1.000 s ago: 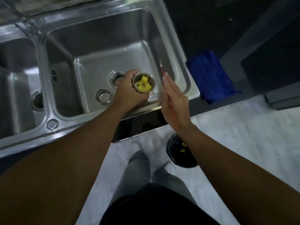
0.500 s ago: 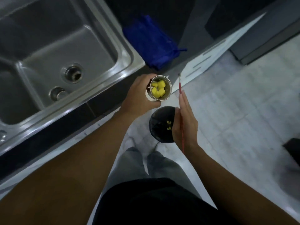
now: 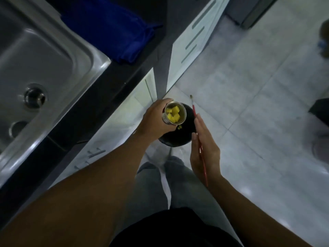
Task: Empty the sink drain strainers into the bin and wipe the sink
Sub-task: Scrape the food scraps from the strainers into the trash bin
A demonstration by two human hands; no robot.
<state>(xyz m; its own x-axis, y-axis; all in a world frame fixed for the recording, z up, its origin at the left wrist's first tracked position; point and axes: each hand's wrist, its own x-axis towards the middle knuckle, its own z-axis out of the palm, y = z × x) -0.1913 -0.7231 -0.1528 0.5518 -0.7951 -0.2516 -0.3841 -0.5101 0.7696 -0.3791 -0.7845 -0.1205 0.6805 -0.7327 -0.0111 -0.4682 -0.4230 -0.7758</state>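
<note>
Head view: the left hand clasps the strainer by its side wall, above the bin. The right hand pins a brush against its palm. The strainer is probably light, rigid and slippery; grip the wall.

bin half hidden, sink cropped left
</note>
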